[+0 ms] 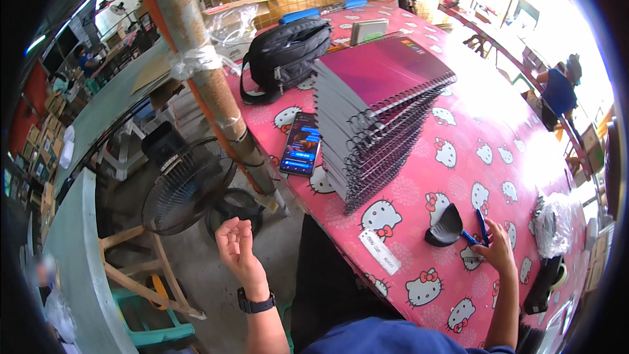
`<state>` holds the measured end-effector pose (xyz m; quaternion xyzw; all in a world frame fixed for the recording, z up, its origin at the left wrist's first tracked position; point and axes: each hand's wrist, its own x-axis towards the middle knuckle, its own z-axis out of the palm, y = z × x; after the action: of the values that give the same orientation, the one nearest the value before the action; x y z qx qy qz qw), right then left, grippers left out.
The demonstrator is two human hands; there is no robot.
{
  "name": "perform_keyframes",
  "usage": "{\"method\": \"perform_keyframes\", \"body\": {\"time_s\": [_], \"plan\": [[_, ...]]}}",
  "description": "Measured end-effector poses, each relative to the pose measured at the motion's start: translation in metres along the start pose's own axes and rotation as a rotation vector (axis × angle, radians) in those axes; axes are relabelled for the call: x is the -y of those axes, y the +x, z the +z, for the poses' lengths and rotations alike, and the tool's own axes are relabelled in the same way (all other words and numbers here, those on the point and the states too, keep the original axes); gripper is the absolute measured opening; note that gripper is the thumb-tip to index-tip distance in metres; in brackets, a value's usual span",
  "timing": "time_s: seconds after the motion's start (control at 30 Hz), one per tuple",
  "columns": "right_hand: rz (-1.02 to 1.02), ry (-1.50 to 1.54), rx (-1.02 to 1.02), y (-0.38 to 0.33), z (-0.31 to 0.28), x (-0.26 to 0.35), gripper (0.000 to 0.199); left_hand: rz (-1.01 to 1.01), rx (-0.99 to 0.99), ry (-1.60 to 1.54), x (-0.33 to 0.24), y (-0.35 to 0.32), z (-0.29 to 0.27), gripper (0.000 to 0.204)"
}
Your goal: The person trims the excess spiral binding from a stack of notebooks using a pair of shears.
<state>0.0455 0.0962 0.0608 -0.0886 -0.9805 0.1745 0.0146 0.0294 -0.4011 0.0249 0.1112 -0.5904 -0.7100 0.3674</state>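
Below and around the right fingers (496, 231) spreads the bench (419, 190), pink cartoon-print cover, bright glare past them. Fan (190, 187) up-left of the left fingers (233, 236), off the bench. Tall stack of spiral notebooks (409, 69), purple top cover, well up-left of the right fingers, leaning unevenly; seems best not to bump it. Black bag (282, 59) behind the stack, far from both sets of fingers. Phone (300, 145), screen lit, up-right of the left fingers.

Left fingers: half curled in the air beside the bench edge, nothing seen in them. Right fingers: bent, partly spread, at the blue pliers-like tool (470, 238); firm grip or just resting, cannot tell. Tool lies on the bench right at those fingers, two blue legs spread in a V; working end hard to make out. Black ribbed piece (444, 226) just left of it, kind unclear. White strip (380, 251) further left of the right fingers.

Good handling, my guess: wrap both legs evenly, keep fingertips off the pivot, lift clear of the black piece, left fingers free to steady.
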Motion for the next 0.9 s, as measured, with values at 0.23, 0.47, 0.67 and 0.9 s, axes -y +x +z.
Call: {"method": "perform_keyframes", "body": {"time_s": [0.23,0.47,0.67,0.9], "plan": [[0.068,0.479,-0.091,0.021,-0.060,-0.009,0.020,0.239,0.149,0.022,-0.035,-0.004,0.060,0.021],[-0.447,1.175,0.297,0.018,-0.009,0.159,0.043,0.216,0.901,-0.001,-0.045,-0.057,0.138,0.075],[-0.962,0.800,0.180,0.025,-0.007,0.222,0.066,-0.025,0.907,-0.158,-0.044,-0.057,0.123,0.070],[-0.994,0.545,0.040,0.003,-0.051,0.226,0.095,-0.145,1.016,0.162,-0.054,-0.030,0.087,0.037]]}}
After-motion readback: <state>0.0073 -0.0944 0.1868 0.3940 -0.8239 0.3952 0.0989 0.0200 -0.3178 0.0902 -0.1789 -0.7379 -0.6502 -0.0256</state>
